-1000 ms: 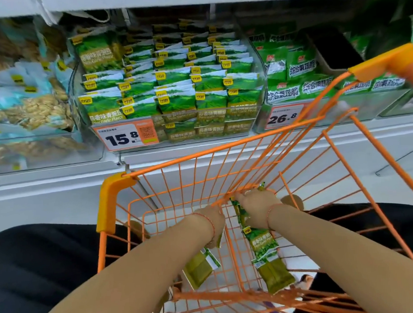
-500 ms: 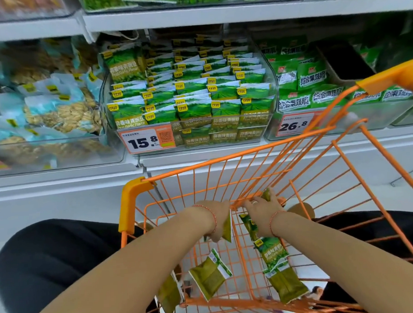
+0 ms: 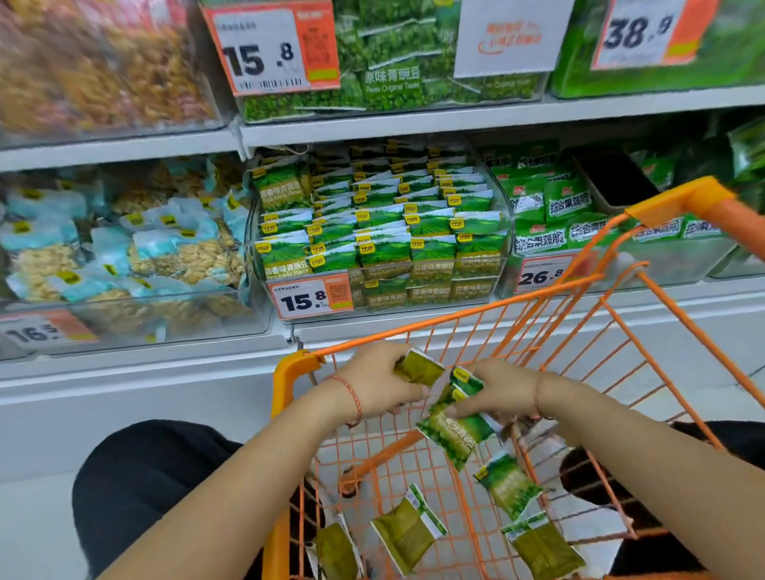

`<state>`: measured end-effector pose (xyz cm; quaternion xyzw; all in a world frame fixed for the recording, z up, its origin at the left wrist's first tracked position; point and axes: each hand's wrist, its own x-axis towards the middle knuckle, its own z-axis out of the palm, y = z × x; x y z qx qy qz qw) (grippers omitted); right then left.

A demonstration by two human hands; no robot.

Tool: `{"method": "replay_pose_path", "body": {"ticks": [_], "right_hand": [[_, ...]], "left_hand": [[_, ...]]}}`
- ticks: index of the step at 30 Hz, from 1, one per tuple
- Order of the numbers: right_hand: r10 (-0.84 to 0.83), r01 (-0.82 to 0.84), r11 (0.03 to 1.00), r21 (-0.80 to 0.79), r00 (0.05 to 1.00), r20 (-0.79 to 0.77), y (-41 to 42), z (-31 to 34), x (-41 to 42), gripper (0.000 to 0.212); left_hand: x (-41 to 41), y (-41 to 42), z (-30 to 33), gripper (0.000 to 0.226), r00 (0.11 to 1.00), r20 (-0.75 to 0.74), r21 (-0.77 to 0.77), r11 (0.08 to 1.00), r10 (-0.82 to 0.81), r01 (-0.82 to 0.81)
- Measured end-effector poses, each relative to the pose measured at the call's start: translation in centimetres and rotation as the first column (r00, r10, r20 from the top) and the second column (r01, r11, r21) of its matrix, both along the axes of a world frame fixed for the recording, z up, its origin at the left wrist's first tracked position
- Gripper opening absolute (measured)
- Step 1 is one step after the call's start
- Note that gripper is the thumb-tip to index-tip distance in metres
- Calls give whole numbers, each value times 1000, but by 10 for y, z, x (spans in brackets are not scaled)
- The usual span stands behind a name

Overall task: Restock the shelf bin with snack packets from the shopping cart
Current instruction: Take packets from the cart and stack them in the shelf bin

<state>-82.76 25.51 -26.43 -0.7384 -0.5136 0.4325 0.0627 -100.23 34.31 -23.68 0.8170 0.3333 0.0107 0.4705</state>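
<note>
Head: each hand (image 3: 379, 385) grips packets (image 3: 456, 430)

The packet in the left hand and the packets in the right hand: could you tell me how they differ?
The left hand grips one packet showing its plain olive back. The right hand holds a string of packets hanging down into the orange cart, printed green fronts showing. The single packet sits higher. Both are the same small snack sachets.
</note>
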Motion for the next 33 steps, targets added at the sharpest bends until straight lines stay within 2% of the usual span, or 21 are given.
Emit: {"method": "replay_pose_path", "body": {"ticks": [2,4,5,7,8,9,11,12,15,16,18,19,20,21,23,26,30,31,33], "right_hand": [[-135,149,986,69,976,-172,-3,25,0,39],[-236,291,952,99,898,-370,-10,46,-2,31],[-273,354,931,88,836,-476,-14,53,-1,33],[-345,469,882,42,704,-621,-21,64,-4,37],[-386,532,846,22,640,-664,-24,69,-5,35],[-422,596,803,3,573,-703,-25,72,-5,33],[-447,677,735,-27,455,-770,-25,78,-5,31],[-434,700,713,-41,395,-810,-25,81,-5,28],[-328,717,696,-45,262,-907,-22,91,-8,6],[-281,706,708,-21,255,-925,-20,90,-8,6],[-217,709,703,57,289,-932,-13,83,-9,44],[-215,714,695,87,322,-922,-11,80,-11,57],[-210,715,686,131,368,-906,-9,78,-14,57],[-191,715,678,171,397,-898,-8,78,-16,45],[-148,721,662,206,396,-906,-8,78,-20,32],[-124,724,646,241,412,-903,-8,72,-23,32],[-174,701,640,314,531,-829,-9,66,-27,31],[-177,703,638,313,530,-829,-9,64,-26,28],[-212,748,616,247,460,-862,-8,65,-26,23]], "left_hand": [[-1,-3,7,10,983,121,10,990,137,-139],[1,-12,14,12,945,223,-12,970,239,-242],[3,-18,20,15,936,249,11,965,250,-260],[8,-31,31,52,934,266,28,967,237,-253],[10,-34,36,60,928,291,1,969,234,-245],[12,-36,39,53,913,335,-33,971,234,-237],[16,-37,42,32,907,371,-15,978,200,-210],[16,-36,40,33,903,389,-7,981,183,-195],[21,-34,43,51,831,440,-28,930,341,-367],[20,-32,41,58,796,473,-38,912,377,-409],[16,-27,39,72,717,542,-133,887,438,-442],[13,-25,39,73,709,542,-161,883,452,-440],[11,-22,37,68,722,527,-156,886,449,-437],[10,-20,34,61,736,509,-154,888,447,-433],[11,-21,30,59,748,465,-187,878,474,-441],[14,-31,26,68,755,441,-206,874,485,-441],[19,-37,19,74,755,453,-269,880,474,-391],[19,-35,18,73,736,470,-264,873,487,-409],[17,-31,16,60,694,505,-260,857,513,-444]]}}
